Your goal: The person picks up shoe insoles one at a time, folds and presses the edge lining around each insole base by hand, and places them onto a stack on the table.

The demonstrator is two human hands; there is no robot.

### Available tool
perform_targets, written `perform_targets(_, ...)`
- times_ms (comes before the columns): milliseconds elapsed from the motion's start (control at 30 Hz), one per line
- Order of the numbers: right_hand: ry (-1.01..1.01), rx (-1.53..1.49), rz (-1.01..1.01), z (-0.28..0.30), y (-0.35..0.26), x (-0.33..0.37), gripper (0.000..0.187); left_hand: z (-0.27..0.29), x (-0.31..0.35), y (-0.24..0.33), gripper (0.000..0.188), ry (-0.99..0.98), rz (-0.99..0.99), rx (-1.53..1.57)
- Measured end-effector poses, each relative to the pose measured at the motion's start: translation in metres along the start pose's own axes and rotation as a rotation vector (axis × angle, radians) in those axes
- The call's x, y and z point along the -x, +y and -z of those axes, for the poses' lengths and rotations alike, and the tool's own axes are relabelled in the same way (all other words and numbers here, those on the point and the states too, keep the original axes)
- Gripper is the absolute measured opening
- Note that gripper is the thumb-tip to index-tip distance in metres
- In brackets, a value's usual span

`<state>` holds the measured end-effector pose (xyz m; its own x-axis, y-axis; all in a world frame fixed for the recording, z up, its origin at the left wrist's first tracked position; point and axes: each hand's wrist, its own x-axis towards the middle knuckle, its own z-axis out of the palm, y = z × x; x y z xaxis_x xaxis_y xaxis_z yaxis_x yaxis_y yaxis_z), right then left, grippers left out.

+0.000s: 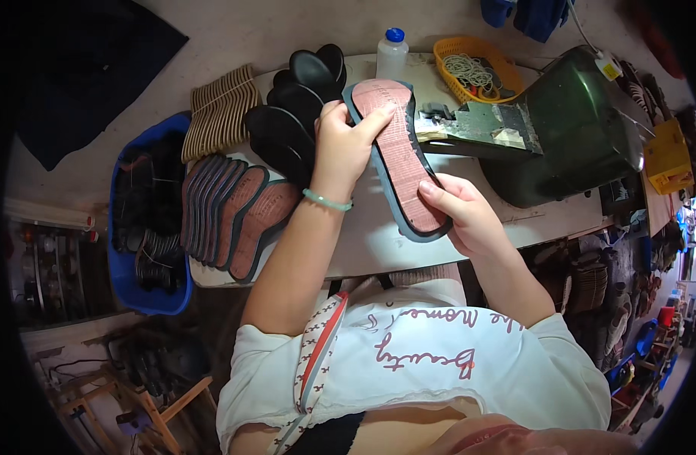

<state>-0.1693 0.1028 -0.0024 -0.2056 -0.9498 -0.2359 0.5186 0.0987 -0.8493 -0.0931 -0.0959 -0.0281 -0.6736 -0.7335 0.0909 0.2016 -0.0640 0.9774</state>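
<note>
Between my two hands is a shoe insole (399, 155) with a reddish-brown face and a grey-blue edge, tilted over the table. A black rim shows along its right side. My left hand (351, 136) grips the upper part, its thumb on the reddish face and its fingers mostly hidden behind. My right hand (463, 211) pinches the lower end with the thumb on top. Left of my left forearm, a fanned row of similar insoles (238, 205) lies on the table. Glossy black shoe pieces (287, 136) are heaped just beyond my left wrist.
A green sewing machine (560, 136) occupies the right of the white table (355, 250). Tan ribbed pieces (220, 106) are stacked at the far left. A blue bin (179, 292) of dark pieces stands beside the table. At the back are a blue-capped bottle (392, 57) and a yellow basket (458, 51) holding cord.
</note>
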Motion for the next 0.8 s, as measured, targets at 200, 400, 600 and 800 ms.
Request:
perform_targets(200, 0.082, -0.106, 0.018, 0.008, -0.01, -0.007, 0.029, -0.019, -0.022, -0.006, 0.028, 0.121, -0.083, -0.296)
perform_targets(400, 0.102, -0.087, 0.057, 0.018, -0.025, -0.01, 0.029, -0.03, -0.023, 0.02, 0.03, -0.045, 0.288, 0.097)
perform_targets(600, 0.153, -0.098, -0.03, -0.002, -0.023, -0.002, 0.031, -0.03, -0.027, 0.016, 0.031, -0.065, 0.3, 0.08)
perform_targets(800, 0.27, -0.22, 0.027, -0.011, -0.02, -0.005, 0.026, -0.028, -0.033, 0.012, 0.033, -0.076, 0.305, 0.132)
